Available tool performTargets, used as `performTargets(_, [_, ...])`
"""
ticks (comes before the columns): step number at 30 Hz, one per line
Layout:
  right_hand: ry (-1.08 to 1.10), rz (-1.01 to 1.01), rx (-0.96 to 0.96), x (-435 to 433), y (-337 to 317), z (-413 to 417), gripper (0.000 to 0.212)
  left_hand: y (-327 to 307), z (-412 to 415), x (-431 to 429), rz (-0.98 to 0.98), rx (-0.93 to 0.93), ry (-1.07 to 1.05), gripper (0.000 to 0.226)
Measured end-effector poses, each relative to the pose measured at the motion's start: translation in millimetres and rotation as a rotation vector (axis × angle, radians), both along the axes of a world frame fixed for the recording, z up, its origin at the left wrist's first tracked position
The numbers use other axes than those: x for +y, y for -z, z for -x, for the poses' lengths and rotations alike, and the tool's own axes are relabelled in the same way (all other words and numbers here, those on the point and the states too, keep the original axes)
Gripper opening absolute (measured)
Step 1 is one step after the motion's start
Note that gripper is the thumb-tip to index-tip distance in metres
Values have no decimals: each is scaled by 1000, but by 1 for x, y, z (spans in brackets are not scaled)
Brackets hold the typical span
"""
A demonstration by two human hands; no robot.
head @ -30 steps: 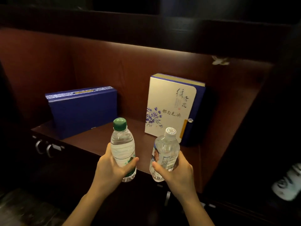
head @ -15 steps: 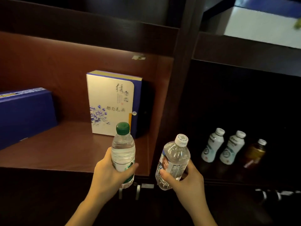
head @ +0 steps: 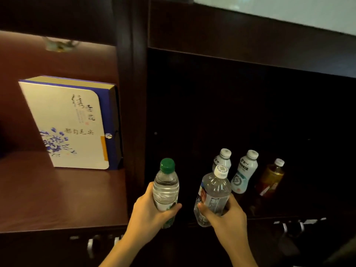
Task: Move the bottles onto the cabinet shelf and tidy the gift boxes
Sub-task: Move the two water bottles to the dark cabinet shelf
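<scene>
Left hand (head: 152, 212) grips clear green-capped bottle (head: 166, 187); right hand (head: 225, 214) grips clear white-capped bottle (head: 212, 195). Dark shelf (head: 269, 212), 1 o'clock: two white bottles (head: 243, 174), one amber bottle (head: 269, 179).

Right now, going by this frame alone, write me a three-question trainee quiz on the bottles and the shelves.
1. True or false: the left hand holds the green-capped bottle.
2. How many bottles already stand on the dark right-hand shelf? A) one B) three C) five
3. Fill in: the cream gift box stands in the ___ compartment.

Key:
1. True; the right hand holds the white-capped clear bottle.
2. B: two white bottles and one amber bottle, though the left white one is partly hidden behind the held bottle.
3. Left, lit.
</scene>
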State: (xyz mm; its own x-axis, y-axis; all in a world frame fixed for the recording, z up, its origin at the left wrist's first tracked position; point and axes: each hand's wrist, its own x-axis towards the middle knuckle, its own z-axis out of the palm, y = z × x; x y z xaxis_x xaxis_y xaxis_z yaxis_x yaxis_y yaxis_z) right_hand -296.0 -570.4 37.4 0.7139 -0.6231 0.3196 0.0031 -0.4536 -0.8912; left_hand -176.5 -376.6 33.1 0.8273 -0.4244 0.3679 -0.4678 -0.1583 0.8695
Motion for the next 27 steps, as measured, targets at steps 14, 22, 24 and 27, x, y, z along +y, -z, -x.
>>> performTargets(14, [-151, -110, 23, -78, 51, -91, 61, 52, -68, -93, -51, 205, -296, 66])
performTargets(22, [-224, -137, 24, -81, 66, -134, 63, 58, -94, -97, -4, 155, -379, 58])
performTargets(24, [-244, -150, 31, -82, 70, -142, 64, 60, -99, -98, 13, 164, -399, 58])
performTargets(27, [-259, -162, 54, -83, 77, -152, 64, 62, -106, -101, 22, 183, -423, 57])
